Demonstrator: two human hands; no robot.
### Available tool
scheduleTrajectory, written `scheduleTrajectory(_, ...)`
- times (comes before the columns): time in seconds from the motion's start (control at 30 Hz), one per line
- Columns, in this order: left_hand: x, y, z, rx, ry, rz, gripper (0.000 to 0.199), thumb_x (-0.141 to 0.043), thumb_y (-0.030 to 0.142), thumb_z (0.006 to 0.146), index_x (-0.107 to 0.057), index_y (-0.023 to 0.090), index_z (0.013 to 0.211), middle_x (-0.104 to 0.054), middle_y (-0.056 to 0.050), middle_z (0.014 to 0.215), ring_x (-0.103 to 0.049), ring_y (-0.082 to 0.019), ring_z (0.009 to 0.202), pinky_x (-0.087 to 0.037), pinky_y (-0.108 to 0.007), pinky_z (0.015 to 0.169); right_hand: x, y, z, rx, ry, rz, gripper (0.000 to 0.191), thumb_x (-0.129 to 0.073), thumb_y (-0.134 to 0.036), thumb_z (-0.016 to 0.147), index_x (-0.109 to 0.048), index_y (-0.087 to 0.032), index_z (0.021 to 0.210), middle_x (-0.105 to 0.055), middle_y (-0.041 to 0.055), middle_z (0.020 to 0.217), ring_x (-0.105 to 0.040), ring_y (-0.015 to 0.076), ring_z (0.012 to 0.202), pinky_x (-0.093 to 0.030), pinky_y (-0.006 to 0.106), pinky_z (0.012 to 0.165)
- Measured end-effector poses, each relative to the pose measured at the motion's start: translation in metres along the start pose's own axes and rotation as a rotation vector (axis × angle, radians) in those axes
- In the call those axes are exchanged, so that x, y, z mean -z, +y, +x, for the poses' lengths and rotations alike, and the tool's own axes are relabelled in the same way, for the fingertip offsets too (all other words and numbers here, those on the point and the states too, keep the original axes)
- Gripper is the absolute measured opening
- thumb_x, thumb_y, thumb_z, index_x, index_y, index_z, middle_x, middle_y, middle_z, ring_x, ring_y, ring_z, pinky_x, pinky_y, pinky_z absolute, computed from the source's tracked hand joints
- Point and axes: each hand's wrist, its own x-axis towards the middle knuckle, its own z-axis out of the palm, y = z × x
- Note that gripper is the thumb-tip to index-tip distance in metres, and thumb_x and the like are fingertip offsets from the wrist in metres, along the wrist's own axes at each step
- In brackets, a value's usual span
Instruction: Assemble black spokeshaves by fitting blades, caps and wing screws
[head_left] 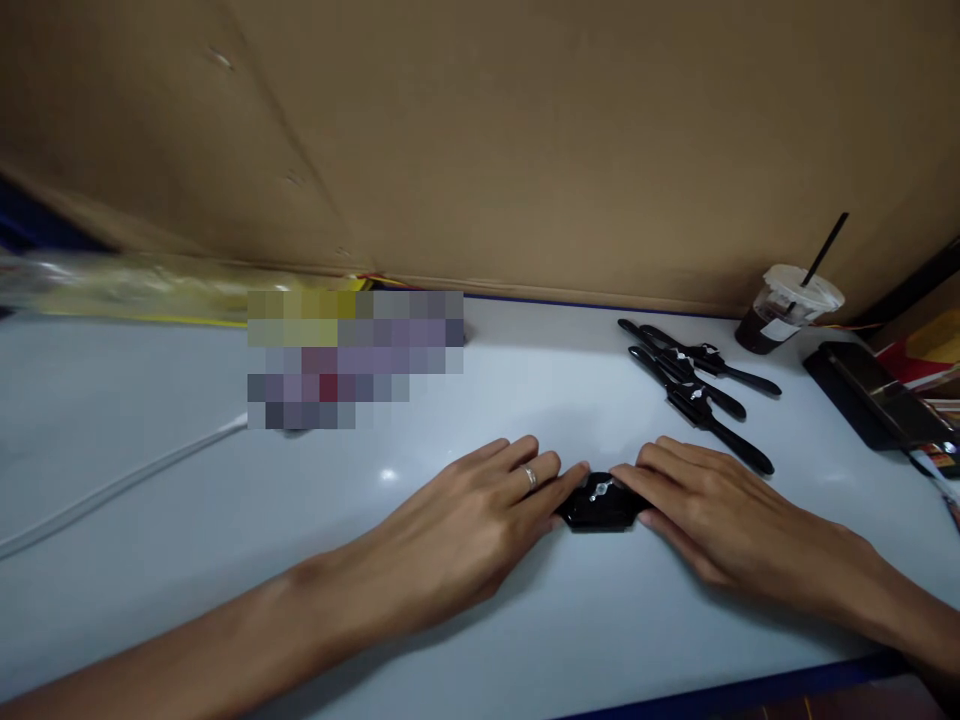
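Observation:
A black spokeshave (602, 512) with a silver fitting at its middle is in both hands, low over the white table or touching it; I cannot tell which. My left hand (491, 505) closes round its left handle, thumb and index finger near the body. The opposite handle is in my right hand (701, 500), also closed. Both handles are mostly hidden under the fingers. Beyond my right hand, three more black spokeshaves lie in a loose, overlapping group, the nearest spokeshave (697, 405) slanting down to the right.
A lidded plastic cup (787, 305) with dark drink and a black straw stands at the back right, near a black flat case (855, 395). A pixelated patch covers something at centre left. A white cable (127, 480) crosses the left side. Brown cardboard (525, 140) walls the back.

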Motion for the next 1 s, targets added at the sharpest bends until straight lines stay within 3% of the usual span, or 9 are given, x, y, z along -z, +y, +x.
scheduleTrajectory(0.1,0.0005,0.0004,-0.0005,-0.007,0.006,-0.011,0.035,-0.051,0.008,0.1,-0.056,0.002,0.134,-0.065,-0.007,0.092,-0.057,-0.023,0.081,-0.05,-0.036,0.072,0.0006,-0.0007,0.0003,0.005,-0.013,-0.011,0.035,-0.048,0.002,0.089,-0.064,-0.011,0.117,-0.063,0.0098,0.099,-0.06,0.0243,0.091,-0.056,0.044,0.09)
scheduleTrajectory(0.27,-0.0015,0.0015,-0.0035,0.019,0.0,-0.017,0.031,-0.052,0.009,0.101,-0.059,0.005,0.131,-0.065,-0.008,0.094,-0.057,-0.024,0.084,-0.05,-0.037,0.072,-0.002,-0.0021,-0.0023,0.008,0.006,-0.043,0.041,-0.046,0.001,0.091,-0.061,-0.01,0.128,-0.063,0.0109,0.102,-0.06,0.0258,0.095,-0.057,0.045,0.089)
scheduleTrajectory(0.47,-0.0046,-0.0002,-0.0059,0.037,-0.02,-0.04,0.032,-0.055,0.009,0.099,-0.06,0.008,0.13,-0.065,-0.008,0.097,-0.057,-0.024,0.087,-0.05,-0.038,0.075,-0.0038,-0.0034,-0.0032,0.004,0.032,-0.076,0.042,-0.045,0.0,0.091,-0.061,-0.011,0.128,-0.066,0.0115,0.104,-0.063,0.0272,0.095,-0.059,0.046,0.087)
scheduleTrajectory(0.63,-0.0038,0.0007,-0.0062,0.03,0.003,-0.027,0.029,-0.057,0.011,0.1,-0.062,0.007,0.128,-0.065,-0.007,0.094,-0.058,-0.024,0.085,-0.051,-0.037,0.073,-0.0039,-0.003,-0.0028,0.024,0.091,-0.073,0.049,-0.048,0.0,0.089,-0.052,-0.009,0.137,-0.068,0.0123,0.108,-0.065,0.0277,0.099,-0.059,0.045,0.09)
scheduleTrajectory(0.8,-0.0025,0.0025,-0.0034,0.035,0.005,-0.031,0.028,-0.054,0.007,0.099,-0.062,0.008,0.126,-0.065,-0.007,0.094,-0.057,-0.024,0.086,-0.05,-0.037,0.075,-0.0021,-0.0051,-0.0019,0.04,0.055,-0.114,0.044,-0.046,0.003,0.086,-0.06,-0.011,0.125,-0.066,0.0098,0.098,-0.064,0.0274,0.087,-0.06,0.045,0.077)
scheduleTrajectory(1.0,-0.0003,0.0033,-0.0002,0.04,0.005,-0.062,0.018,-0.054,0.005,0.097,-0.065,0.01,0.111,-0.063,-0.005,0.089,-0.054,-0.022,0.08,-0.046,-0.035,0.069,0.0004,-0.0078,0.0003,0.066,0.101,-0.125,0.038,-0.045,0.004,0.086,-0.062,-0.011,0.116,-0.066,0.0092,0.096,-0.063,0.0262,0.084,-0.059,0.042,0.074)
